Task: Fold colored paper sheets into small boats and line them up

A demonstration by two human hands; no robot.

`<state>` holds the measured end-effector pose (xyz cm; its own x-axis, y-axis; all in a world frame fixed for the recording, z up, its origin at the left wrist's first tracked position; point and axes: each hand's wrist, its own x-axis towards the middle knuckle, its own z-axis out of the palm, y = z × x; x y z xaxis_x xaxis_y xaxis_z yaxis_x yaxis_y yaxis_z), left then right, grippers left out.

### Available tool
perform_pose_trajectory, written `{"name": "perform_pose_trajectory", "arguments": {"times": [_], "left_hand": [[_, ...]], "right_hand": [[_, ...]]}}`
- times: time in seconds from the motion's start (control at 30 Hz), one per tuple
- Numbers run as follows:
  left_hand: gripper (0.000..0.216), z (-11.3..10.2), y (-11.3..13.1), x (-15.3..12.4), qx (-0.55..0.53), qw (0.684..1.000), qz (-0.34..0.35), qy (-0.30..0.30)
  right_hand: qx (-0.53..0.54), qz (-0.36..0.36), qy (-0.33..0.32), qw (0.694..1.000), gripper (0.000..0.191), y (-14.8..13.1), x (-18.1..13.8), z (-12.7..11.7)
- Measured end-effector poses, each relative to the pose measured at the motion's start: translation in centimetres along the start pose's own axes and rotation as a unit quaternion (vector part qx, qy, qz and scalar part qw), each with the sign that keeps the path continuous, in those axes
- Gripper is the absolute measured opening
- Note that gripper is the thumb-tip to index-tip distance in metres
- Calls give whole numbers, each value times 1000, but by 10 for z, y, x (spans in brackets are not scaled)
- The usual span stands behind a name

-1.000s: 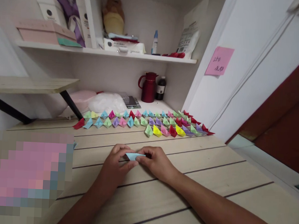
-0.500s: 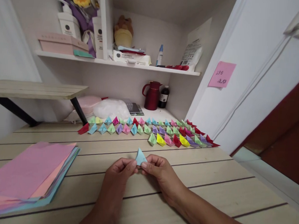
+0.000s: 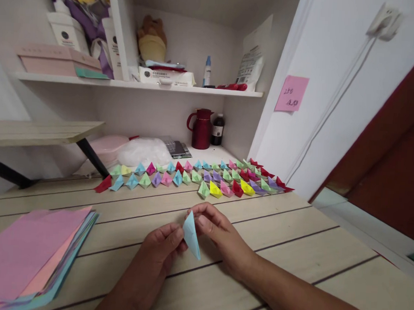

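While left hand (image 3: 162, 245) and right hand (image 3: 222, 234) grip blue paper (image 3: 192, 237) | boats (image 3: 196, 177) stand beyond | sheets (image 3: 31, 254) leftward

A hand could pass over the bare counter (image 3: 293, 233) beyond the right hand (image 3: 223, 234), or through the gap between the left hand (image 3: 162, 245) and the paper stack (image 3: 31, 252). Ahead, rows of paper boats (image 3: 196, 176) bar the way to the jug (image 3: 201, 131) at counter level, with only a narrow strip before the right hand. At the far left, the raised shelf (image 3: 41, 132) and its black leg (image 3: 92, 157) obstruct reaching past the stack.
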<state>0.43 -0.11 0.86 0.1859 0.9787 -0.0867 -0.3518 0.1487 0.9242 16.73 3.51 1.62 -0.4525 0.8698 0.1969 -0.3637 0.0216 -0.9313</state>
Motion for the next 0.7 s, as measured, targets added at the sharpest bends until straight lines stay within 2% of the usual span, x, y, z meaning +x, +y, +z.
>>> {"name": "perform_pose_trajectory", "arguments": {"times": [0.1, 0.33, 0.53, 0.7], "left_hand": [[20, 1, 0, 0, -13, 1000, -15, -18], [16, 4, 4, -3, -33, 998, -41, -15], [18, 5, 6, -5, -27, 998, -53, -7], [18, 4, 6, -4, -28, 998, -52, -12]], "right_hand": [[29, 18, -19, 999, 31, 1, -1, -1], [40, 16, -48, 998, 37, -3, -3, -2], [28, 25, -74, 997, 28, -8, -4, 0], [40, 31, -77, 996, 30, -6, -4, -3]]}}
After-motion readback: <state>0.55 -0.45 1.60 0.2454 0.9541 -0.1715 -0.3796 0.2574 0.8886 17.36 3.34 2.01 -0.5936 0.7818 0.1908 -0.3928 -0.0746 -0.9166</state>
